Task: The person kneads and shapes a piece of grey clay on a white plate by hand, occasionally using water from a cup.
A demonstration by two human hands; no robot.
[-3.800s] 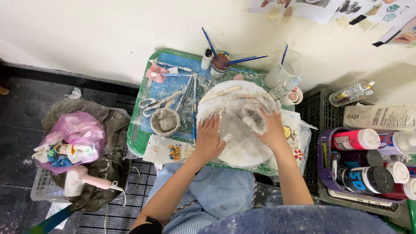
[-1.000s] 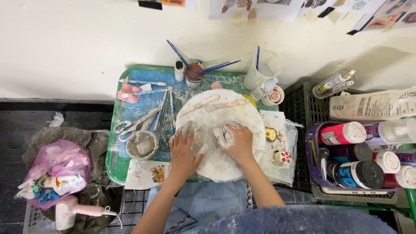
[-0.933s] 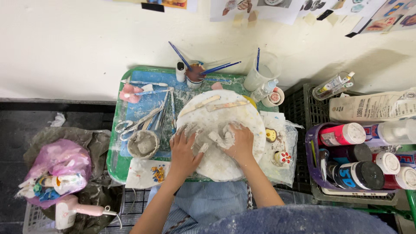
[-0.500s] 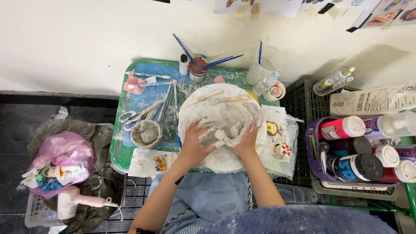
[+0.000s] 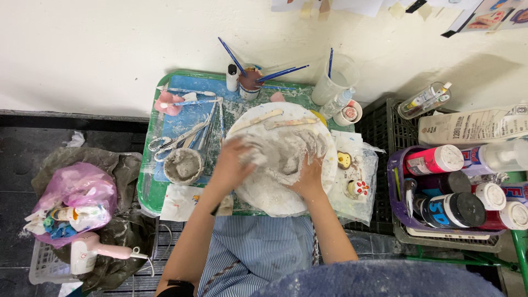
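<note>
A round white plate (image 5: pixel 258 192) smeared with grey clay sits on a green tray (image 5: pixel 147 187) on my lap. My left hand (image 5: pixel 234 162) presses into the left side of the grey clay lump (image 5: pixel 283 157), fingers curled against it. From the near right, my right hand (image 5: pixel 309 176) cups the same lump, its fingers coated in clay. Two wooden sticks (image 5: pixel 272 118) lie along the plate's far rim.
A small bowl of grey slurry (image 5: pixel 184 165), scissors (image 5: pixel 173 140) and a cup of blue brushes (image 5: pixel 250 82) sit on the tray. At right, a purple basket (image 5: pixel 397 192) holds paint bottles. At left, a pink bag (image 5: pixel 74 201) and hairdryer (image 5: pixel 99 252).
Both hands kept kneading the clay on the plate; the left shifted up onto the lump and the right slid to its near side. The view also shifted slightly.
</note>
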